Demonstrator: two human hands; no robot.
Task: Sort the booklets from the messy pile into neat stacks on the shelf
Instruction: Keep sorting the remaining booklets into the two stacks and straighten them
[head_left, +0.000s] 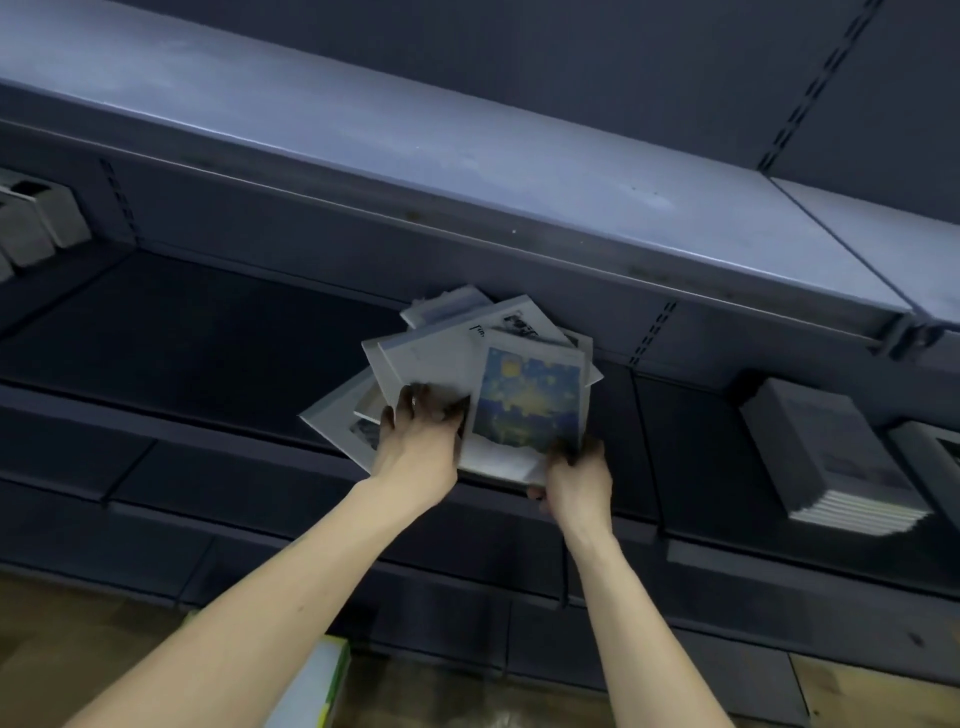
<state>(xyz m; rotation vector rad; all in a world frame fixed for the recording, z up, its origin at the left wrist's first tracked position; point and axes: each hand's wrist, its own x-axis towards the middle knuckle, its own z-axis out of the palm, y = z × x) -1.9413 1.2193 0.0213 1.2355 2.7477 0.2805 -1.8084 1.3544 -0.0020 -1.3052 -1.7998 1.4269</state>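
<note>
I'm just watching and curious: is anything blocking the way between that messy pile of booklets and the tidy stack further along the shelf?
Nothing visible does. Both hands, left hand and right hand, already grip the messy pile. The dark shelf between the pile and the neat stack to the right looks bare.

Your dark blue metal shelf (218, 332) carries a messy pile of white booklets (467, 364); a neat booklet stack (831, 457) lies well right.
</note>
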